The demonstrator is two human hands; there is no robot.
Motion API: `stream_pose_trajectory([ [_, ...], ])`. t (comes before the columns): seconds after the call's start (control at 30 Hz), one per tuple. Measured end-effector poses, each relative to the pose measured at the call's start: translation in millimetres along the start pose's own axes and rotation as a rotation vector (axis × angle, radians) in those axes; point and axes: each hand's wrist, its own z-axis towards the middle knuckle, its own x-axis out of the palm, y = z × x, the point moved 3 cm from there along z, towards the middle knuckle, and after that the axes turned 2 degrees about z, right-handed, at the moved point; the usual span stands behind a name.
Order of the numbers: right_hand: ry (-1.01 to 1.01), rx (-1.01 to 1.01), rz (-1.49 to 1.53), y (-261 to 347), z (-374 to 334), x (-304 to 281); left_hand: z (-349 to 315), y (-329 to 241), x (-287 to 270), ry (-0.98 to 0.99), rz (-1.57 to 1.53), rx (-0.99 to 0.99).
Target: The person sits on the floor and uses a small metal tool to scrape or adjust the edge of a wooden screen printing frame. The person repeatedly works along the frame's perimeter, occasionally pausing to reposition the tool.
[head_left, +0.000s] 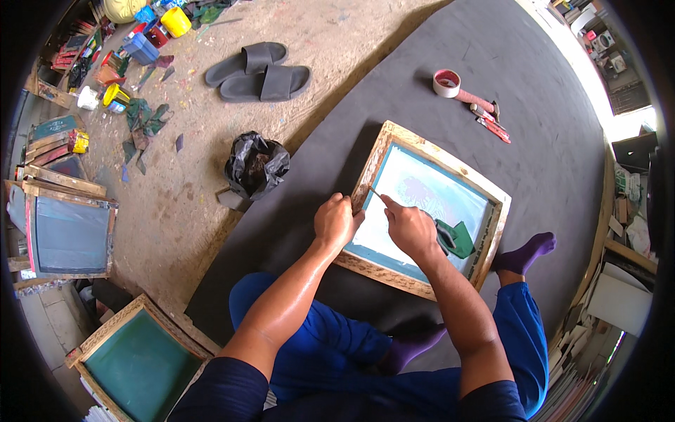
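Note:
A wooden-framed printing screen (pixel 450 158) lies tilted on the dark table, its mesh pale in the middle with a teal border and a faint printed figure. My left hand (pixel 335 222) is closed on the frame's left rail. Over the mesh, my right hand (pixel 411 226) is closed round a thin, pointed tool (pixel 377 193), whose tip reaches the inner edge of that same rail. Most of the tool is hidden in my fist, so its exact kind does not show. A folded dark green piece (pixel 458 239), perhaps cloth, lies on the mesh beside my right wrist.
Beyond the frame, a tape roll (pixel 446 84), a hammer (pixel 478 100) and a red cutter (pixel 494 129) rest on the table (pixel 541 77). A black bag (pixel 256 165) and sandals (pixel 264 74) are on the floor. More screens (pixel 140 359) stand at left. My legs flank the frame.

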Motion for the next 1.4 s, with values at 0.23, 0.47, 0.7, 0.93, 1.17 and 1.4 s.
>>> stream_pose_trajectory([
  [0.23, 0.086, -0.003, 0.011, 1.0, 9.2, -4.2, 1.2, -0.6, 5.7, -0.031, 0.015, 0.003],
  [0.47, 0.005, -0.051, 0.297, -31.4, 10.0, 22.1, 2.3, -3.2, 4.3, -0.017, 0.019, 0.003],
  [0.7, 0.107, 0.068, 0.566, -43.9, 16.4, 32.4, 2.8, -0.3, 5.0, -0.003, 0.016, -0.032],
  [0.93, -0.034, -0.013, 0.444, -39.0, 12.1, 35.3, 3.6, 0.5, 4.1, 0.036, 0.029, -0.047],
  [1.17, -0.154, -0.063, 0.337, -24.8, 14.9, 30.1, 1.8, -1.6, 4.2, 0.039, 0.043, -0.074],
  [1.4, -0.034, 0.001, 0.118, -7.2, 15.1, 7.9, 2.5, -1.7, 2.1, 0.029, 0.028, -0.019],
])
